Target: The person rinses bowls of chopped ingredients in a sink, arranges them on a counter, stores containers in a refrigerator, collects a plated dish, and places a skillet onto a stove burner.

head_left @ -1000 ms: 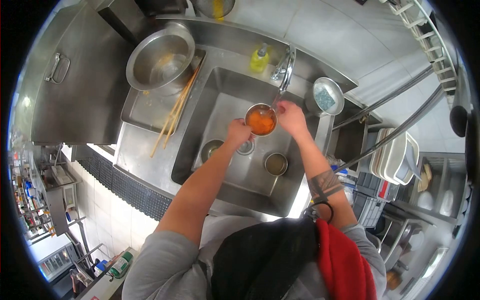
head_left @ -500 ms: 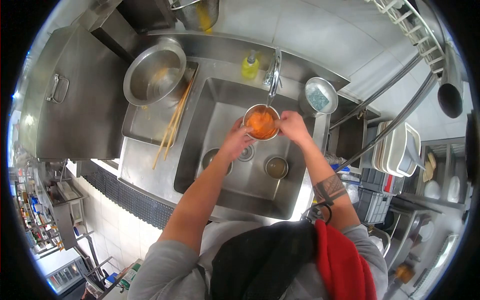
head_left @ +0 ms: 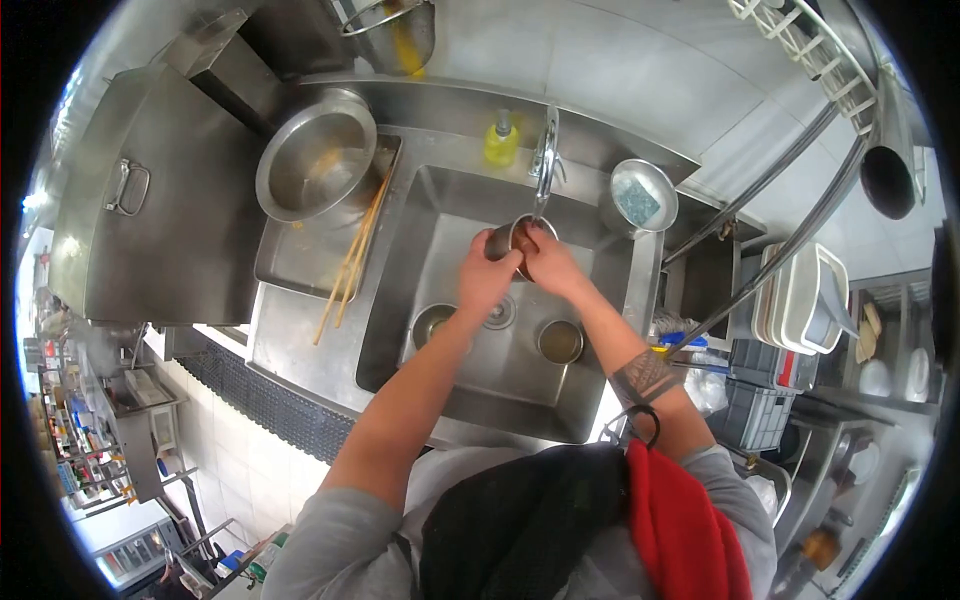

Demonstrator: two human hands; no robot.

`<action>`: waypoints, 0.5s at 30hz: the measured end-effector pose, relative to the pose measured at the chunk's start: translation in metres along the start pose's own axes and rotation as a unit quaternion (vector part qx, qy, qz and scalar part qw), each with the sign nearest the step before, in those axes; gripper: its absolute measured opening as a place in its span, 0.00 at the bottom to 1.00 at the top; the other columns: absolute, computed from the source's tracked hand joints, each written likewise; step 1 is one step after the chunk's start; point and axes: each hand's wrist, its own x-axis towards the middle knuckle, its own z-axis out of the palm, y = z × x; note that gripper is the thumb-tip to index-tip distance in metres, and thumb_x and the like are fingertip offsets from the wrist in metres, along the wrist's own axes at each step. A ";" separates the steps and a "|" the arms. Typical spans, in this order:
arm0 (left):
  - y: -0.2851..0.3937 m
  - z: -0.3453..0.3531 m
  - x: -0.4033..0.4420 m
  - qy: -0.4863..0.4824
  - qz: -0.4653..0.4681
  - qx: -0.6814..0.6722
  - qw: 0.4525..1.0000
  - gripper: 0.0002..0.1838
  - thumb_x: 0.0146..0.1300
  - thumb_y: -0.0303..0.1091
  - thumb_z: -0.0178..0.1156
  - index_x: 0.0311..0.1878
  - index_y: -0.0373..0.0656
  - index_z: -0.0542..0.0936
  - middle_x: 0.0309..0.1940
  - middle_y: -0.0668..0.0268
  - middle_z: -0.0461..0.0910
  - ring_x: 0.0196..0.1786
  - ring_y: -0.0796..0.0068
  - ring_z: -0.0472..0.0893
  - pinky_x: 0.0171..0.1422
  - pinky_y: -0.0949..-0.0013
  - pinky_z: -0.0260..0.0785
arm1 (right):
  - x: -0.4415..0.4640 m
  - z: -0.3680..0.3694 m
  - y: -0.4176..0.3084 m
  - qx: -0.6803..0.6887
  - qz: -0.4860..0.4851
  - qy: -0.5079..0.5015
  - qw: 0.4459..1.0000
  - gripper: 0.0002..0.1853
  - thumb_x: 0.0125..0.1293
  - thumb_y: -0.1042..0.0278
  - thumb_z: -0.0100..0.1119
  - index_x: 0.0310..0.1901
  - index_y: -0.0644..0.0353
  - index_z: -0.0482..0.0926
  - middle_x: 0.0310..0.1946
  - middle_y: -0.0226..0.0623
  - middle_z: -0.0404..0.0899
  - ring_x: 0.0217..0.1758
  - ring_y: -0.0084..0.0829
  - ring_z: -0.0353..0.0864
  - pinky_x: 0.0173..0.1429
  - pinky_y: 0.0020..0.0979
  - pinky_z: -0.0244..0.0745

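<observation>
Below the running faucet (head_left: 546, 165), a small metal bowl (head_left: 499, 243) is tipped sideways in my hands, its mouth facing right. My left hand (head_left: 487, 278) is closed round its lower left side, thumb near the rim. At the mouth, my right hand (head_left: 551, 262) is closed on the rim, with fingers reaching inside; their tips are partly hidden. Reddish-brown residue shows inside the bowl. Beneath my hands is the steel sink (head_left: 490, 385), where a second metal bowl (head_left: 433, 322) stands left of the drain and a third bowl (head_left: 560, 342), with cloudy liquid, to the right.
A soap bottle (head_left: 501, 140) stands behind the sink. On the left are a large metal basin (head_left: 268, 180), a tray (head_left: 290, 278) and long chopsticks (head_left: 352, 260). A metal bowl (head_left: 662, 185) holding a blue-green scrubbing pad (head_left: 636, 200) sits at the back right corner.
The bowl has gone from upright, full of orange liquid, to tipped on its side with the liquid gone. My right hand has moved from its right rim to inside its mouth.
</observation>
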 end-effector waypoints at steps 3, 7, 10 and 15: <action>0.029 0.002 -0.016 0.107 0.051 0.195 0.974 0.41 0.55 0.49 0.68 0.70 0.41 0.70 0.51 0.48 0.81 0.53 0.54 0.85 0.57 0.57 0.77 | 0.001 0.007 -0.004 0.187 0.127 -0.052 0.973 0.24 0.80 0.55 0.45 0.65 0.64 0.74 0.54 0.49 0.83 0.60 0.46 0.81 0.63 0.41 0.75; 0.065 0.001 -0.021 0.069 0.042 0.381 0.921 0.42 0.54 0.57 0.67 0.68 0.41 0.71 0.52 0.46 0.80 0.55 0.47 0.83 0.58 0.53 0.77 | -0.001 0.025 0.007 0.520 0.279 -0.088 0.803 0.23 0.82 0.51 0.41 0.61 0.61 0.76 0.48 0.37 0.83 0.52 0.34 0.82 0.59 0.38 0.75; 0.083 0.002 -0.017 0.035 0.046 0.480 0.876 0.42 0.55 0.59 0.68 0.64 0.37 0.72 0.53 0.46 0.79 0.56 0.49 0.82 0.58 0.55 0.78 | -0.005 0.043 0.007 0.633 0.263 -0.048 0.726 0.21 0.82 0.50 0.41 0.57 0.56 0.77 0.44 0.36 0.83 0.48 0.35 0.82 0.56 0.38 0.77; 0.091 0.009 -0.004 -0.010 0.081 0.587 0.805 0.41 0.57 0.59 0.68 0.60 0.32 0.72 0.51 0.44 0.81 0.54 0.50 0.84 0.60 0.59 0.78 | -0.003 0.086 0.030 0.762 0.269 -0.077 0.583 0.19 0.78 0.50 0.47 0.55 0.54 0.79 0.46 0.33 0.84 0.48 0.34 0.83 0.54 0.38 0.78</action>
